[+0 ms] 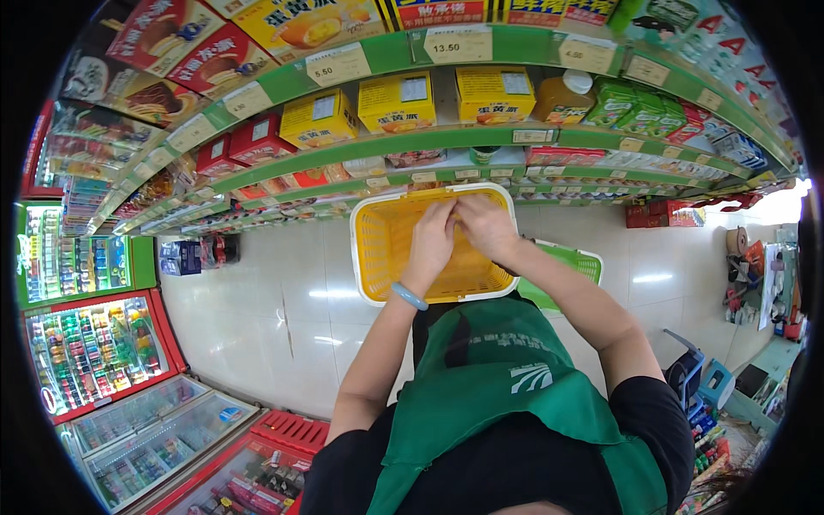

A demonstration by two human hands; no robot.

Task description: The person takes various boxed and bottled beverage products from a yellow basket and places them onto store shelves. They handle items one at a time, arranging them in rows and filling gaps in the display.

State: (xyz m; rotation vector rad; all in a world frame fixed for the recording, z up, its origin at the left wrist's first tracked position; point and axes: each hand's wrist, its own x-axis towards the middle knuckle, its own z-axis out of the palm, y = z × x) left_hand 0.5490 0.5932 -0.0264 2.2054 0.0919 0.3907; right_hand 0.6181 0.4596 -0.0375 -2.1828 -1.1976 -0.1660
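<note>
A yellow shopping basket with a white rim is in front of my body, by the foot of the shelves. Over its far half, my left hand and my right hand come close together. Their fingers are bent inward and the fingertips nearly meet. What they pinch, if anything, is too small or hidden to tell. A pale blue bangle circles my left wrist. Partly behind my right forearm, a green basket shows on the right.
Store shelves stretch across the far side, stocked with yellow boxes, red boxes and a juice bottle. Drinks coolers and chest freezers line the left. A blue stool stands at right on the tiled floor.
</note>
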